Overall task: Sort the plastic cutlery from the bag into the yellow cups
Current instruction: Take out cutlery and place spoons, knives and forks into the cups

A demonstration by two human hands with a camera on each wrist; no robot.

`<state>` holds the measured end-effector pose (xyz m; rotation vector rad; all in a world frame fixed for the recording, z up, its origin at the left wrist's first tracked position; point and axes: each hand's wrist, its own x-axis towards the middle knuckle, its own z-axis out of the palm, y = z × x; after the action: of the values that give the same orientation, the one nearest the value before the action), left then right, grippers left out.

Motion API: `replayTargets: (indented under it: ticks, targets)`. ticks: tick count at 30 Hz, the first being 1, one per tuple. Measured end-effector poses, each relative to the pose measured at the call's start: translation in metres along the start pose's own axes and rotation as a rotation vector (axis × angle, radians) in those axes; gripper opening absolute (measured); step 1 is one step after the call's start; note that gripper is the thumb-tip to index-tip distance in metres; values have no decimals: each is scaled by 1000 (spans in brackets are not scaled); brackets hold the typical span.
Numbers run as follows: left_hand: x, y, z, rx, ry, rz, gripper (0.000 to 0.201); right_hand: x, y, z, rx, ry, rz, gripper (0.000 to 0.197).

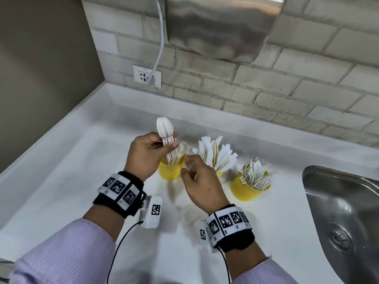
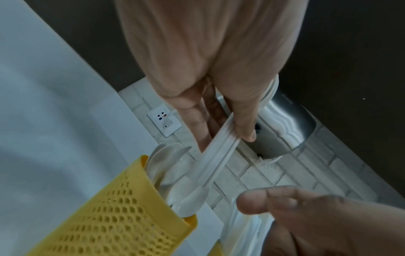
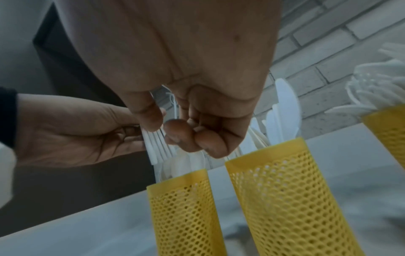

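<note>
Spoons [image 1: 165, 128] stand as a nested stack in the left hand [image 1: 146, 152], fingers and thumb clamped round the handles, bowls up, long axis near upright, handle ends just above the left yellow cup [image 1: 171, 170]. That cup sits toward the worktop's back edge, left of the knife cup [image 1: 219, 173] and the fork cup [image 1: 247, 188]. The right hand [image 1: 202, 181] hovers just beside the cup's rim, fingers curled; it seems to hold nothing, though the blur leaves doubt. So the drop is straight down, and the left hand is the nearer. The left wrist view alone shows spoons already inside the cup; the right wrist view shows the stack's handle ends fanned.
</note>
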<state>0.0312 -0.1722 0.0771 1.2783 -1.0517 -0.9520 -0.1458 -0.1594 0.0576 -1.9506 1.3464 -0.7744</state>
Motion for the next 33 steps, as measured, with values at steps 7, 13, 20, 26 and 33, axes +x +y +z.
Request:
replayTargets:
  ticks: [7,13,20,26,33]
  targets:
    - [18,-20,-2,133,-160,-1,44,5,13,0,51,18,-24,20]
    - [11,-26,-5,382,-64,263,67,-2,22,-7,76,125,-61,17]
    - [12,-29,-1,819,-133,483,57,-15,37,-18,-171,255,-85,16]
    - [13,-57,5,1192,-275,471,62,-24,54,-19,-262,234,-11,18]
    - [2,-36,11,1014,-94,488,52,-29,60,-23,-239,269,-15,24]
